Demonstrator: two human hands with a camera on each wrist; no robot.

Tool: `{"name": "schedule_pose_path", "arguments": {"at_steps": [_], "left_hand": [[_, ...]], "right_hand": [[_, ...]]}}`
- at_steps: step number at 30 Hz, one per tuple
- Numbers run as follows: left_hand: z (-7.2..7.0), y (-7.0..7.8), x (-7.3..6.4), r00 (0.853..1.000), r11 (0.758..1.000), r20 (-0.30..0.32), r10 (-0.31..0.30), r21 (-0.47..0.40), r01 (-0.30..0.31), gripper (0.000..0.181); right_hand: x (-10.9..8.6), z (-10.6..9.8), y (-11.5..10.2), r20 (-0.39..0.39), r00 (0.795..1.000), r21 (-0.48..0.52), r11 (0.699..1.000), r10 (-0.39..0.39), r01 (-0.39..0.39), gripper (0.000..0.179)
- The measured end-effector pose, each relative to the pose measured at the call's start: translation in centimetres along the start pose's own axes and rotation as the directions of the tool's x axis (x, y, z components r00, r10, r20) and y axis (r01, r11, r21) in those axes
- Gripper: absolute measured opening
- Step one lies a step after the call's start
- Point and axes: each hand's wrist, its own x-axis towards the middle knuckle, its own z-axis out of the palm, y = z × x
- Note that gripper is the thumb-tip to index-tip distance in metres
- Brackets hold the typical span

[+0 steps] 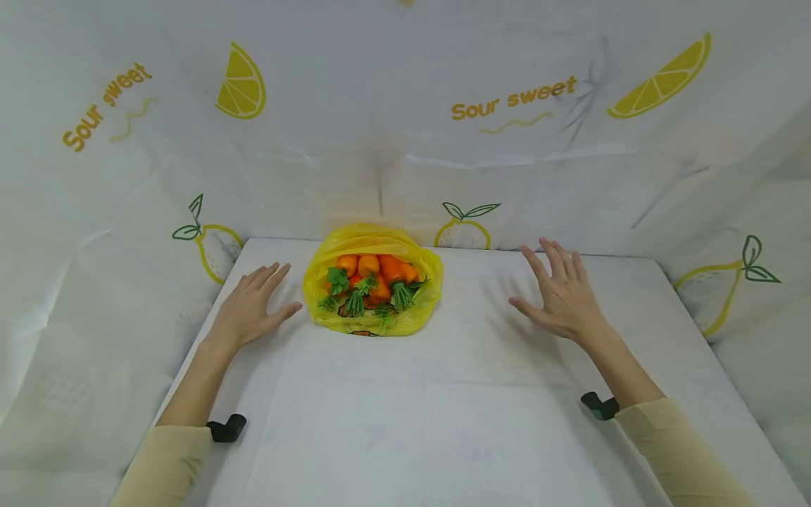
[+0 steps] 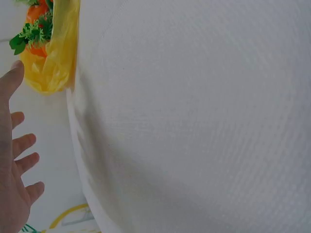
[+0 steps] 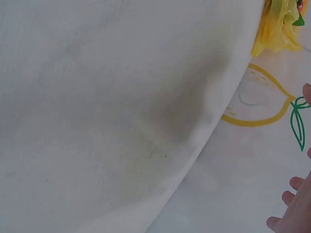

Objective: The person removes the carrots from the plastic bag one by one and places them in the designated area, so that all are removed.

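Note:
A yellow plastic bag (image 1: 324,310) lies near the table's far edge, its mouth facing me. Inside it are several orange carrot-like vegetables (image 1: 391,269) with green leafy tops (image 1: 356,301); parts of them are hidden by the bag and leaves. To the bag's left, my left hand (image 1: 253,306) hovers with fingers spread and the thumb pointing at the bag, apart from it. Farther off on the right, my right hand (image 1: 560,296) is held over the table, fingers extended, touching nothing. The left wrist view also shows the bag (image 2: 48,73) beyond the left thumb.
A white cloth covers the table (image 1: 405,422). Behind and at both sides hang white sheets (image 1: 355,84) printed with lemons and lettering. A small black device (image 1: 227,428) is worn at the left wrist, another black device (image 1: 599,406) at the right.

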Motion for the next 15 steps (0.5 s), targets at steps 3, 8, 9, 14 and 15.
{"name": "schedule_pose_path", "arguments": {"at_steps": [3, 8, 9, 14, 15], "left_hand": [[-0.1, 0.2, 0.0, 0.997, 0.999, 0.071, -0.027, -0.025, 0.029, 0.088], [-0.1, 0.6, 0.2, 0.984, 0.992, 0.171, -0.053, -0.105, 0.072, 0.090], [-0.1, 0.7, 0.2, 0.981, 0.989, 0.185, -0.054, -0.123, 0.077, 0.090], [0.3, 1.0, 0.6, 0.976, 0.977, 0.217, -0.024, -0.204, 0.069, 0.088], [0.3, 1.0, 0.6, 0.976, 0.973, 0.218, -0.018, -0.221, 0.067, 0.087]], "right_hand": [[0.2, 0.1, -0.4, -0.005, 1.000, 0.028, 1.000, -0.001, 0.001, 0.097], [0.7, 0.4, -1.1, -0.025, 1.000, 0.105, 0.994, -0.008, 0.010, 0.095], [0.8, 0.5, -1.3, -0.028, 1.000, 0.120, 0.993, -0.011, 0.014, 0.094], [1.3, 0.4, -2.3, -0.011, 1.000, 0.174, 0.985, -0.003, 0.005, 0.091], [1.4, 0.4, -2.5, -0.005, 1.000, 0.179, 0.984, 0.000, 0.001, 0.090]]}}
